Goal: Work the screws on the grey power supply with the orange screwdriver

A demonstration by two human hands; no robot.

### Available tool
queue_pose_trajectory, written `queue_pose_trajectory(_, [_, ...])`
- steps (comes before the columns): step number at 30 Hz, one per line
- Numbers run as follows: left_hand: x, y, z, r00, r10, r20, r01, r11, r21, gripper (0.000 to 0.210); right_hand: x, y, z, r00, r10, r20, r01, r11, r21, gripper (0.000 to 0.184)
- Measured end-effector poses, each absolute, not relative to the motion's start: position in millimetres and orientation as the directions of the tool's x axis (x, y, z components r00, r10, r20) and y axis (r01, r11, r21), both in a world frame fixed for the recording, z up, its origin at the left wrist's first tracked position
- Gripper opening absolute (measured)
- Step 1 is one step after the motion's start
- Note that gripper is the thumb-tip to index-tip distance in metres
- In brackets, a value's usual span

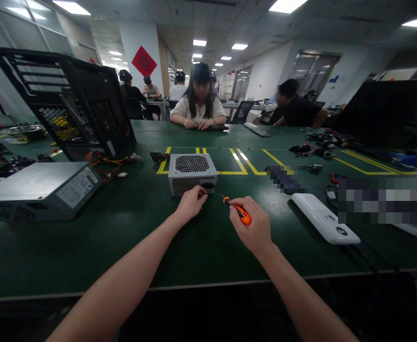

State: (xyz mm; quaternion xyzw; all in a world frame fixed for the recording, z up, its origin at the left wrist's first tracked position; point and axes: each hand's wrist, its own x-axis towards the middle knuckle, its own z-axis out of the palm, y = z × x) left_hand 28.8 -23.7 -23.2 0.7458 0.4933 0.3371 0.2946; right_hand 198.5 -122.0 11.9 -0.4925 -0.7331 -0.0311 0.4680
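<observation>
A grey computer power supply (193, 172) with a perforated top and front stands on the green table ahead of me. My left hand (193, 202) is at its near face, close to the dark socket, with the fingers curled together; whether something small is between them I cannot make out. In my right hand (253, 223) is a screwdriver (243, 214) with an orange and black handle. Its thin shaft points up and left, and the tip is near the power supply's lower right corner. Contact between tip and case is too small to tell.
At left lie a larger power supply (37, 190) with loose cables and an upright black computer case (76, 104). To the right are a white power bank (324, 218), a dark phone-like object (285, 179) and a cable bundle (325, 140). A person (199, 102) sits opposite.
</observation>
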Motion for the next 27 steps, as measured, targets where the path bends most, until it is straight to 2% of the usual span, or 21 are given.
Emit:
queue_pose_trajectory(5, [30.0, -23.5, -24.5, 0.301, 0.938, 0.170, 0.495, -0.306, 0.813, 0.025, 197.4, -124.2, 14.5, -0.067, 0.678, 0.732, 0.748, 0.519, -0.413, 0.008])
queue_pose_trajectory(11, [29.7, -26.2, -19.5, 0.305, 0.939, 0.157, 0.518, -0.302, 0.800, 0.030, 200.9, -123.2, 18.1, 0.098, 0.659, 0.746, 0.741, 0.452, -0.497, 0.014])
queue_pose_trajectory(13, [27.8, -27.1, -17.1, 0.315, 0.932, 0.178, 0.551, -0.332, 0.765, 0.029, 202.1, -118.9, 15.8, 0.113, 0.702, 0.703, 0.731, 0.421, -0.537, 0.019])
queue_pose_trajectory(16, [25.3, -28.7, -15.2, 0.339, 0.900, 0.274, 0.636, -0.434, 0.638, 0.025, 201.0, -113.3, 9.5, 0.093, 0.794, 0.600, 0.706, 0.373, -0.602, 0.028])
queue_pose_trajectory(19, [27.2, -31.8, -15.0, 0.379, 0.861, 0.340, 0.694, -0.507, 0.511, 0.026, 197.0, -112.2, 4.8, 0.078, 0.821, 0.566, 0.725, 0.343, -0.597, 0.031])
queue_pose_trajectory(22, [33.6, -36.3, -14.9, 0.424, 0.843, 0.332, 0.693, -0.538, 0.480, 0.026, 193.4, -112.8, 4.2, 0.057, 0.802, 0.595, 0.743, 0.363, -0.562, 0.032])
queue_pose_trajectory(27, [42.0, -43.1, -13.2, 0.531, 0.792, 0.302, 0.654, -0.609, 0.448, 0.023, 193.3, -110.4, 5.7, 0.091, 0.778, 0.621, 0.716, 0.383, -0.584, 0.030])
